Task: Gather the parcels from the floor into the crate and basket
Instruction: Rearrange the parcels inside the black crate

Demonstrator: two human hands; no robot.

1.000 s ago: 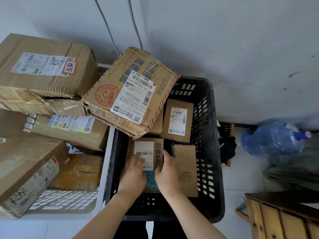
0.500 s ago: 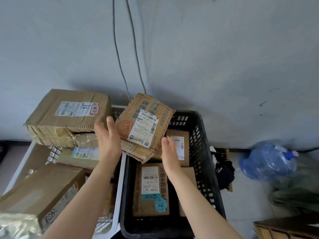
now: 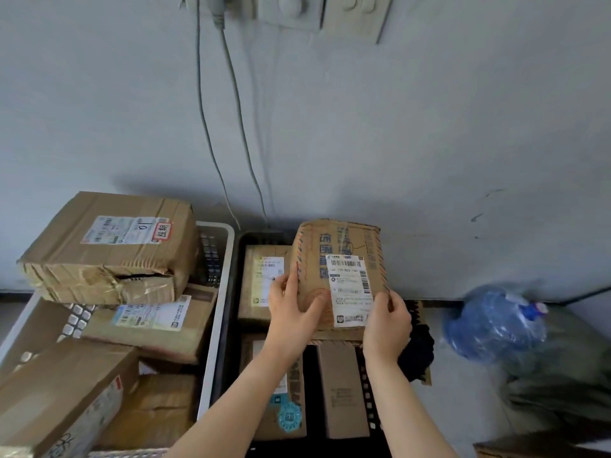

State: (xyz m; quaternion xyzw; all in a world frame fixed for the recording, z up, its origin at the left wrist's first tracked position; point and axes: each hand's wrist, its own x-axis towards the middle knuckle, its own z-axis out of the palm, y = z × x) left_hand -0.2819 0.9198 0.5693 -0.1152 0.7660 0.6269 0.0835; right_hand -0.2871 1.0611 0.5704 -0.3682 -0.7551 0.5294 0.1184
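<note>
Centre of the frame: both hands hold one parcel. The left hand (image 3: 291,312) grips the left edge of the striped-edge parcel (image 3: 337,279), thumb lying across its front face. The right hand (image 3: 386,322) is curled round its lower right corner. The parcel stands nearly upright with its white label facing the camera, over the far right part of the black crate (image 3: 229,342). Inside the crate lie other parcels: a labelled box (image 3: 258,285) at the far left, a plain slim box (image 3: 344,391) nearer, and a box with a teal sticker (image 3: 291,414) partly hidden by the left forearm. Touching the crate on its left stands the white basket (image 3: 213,338), piled with bigger cartons — the top carton (image 3: 109,246) is crushed along its front edge. At right of the frame a blue water bottle (image 3: 492,325) lies on the floor. Two cables (image 3: 231,127) run down the grey wall behind.
</note>
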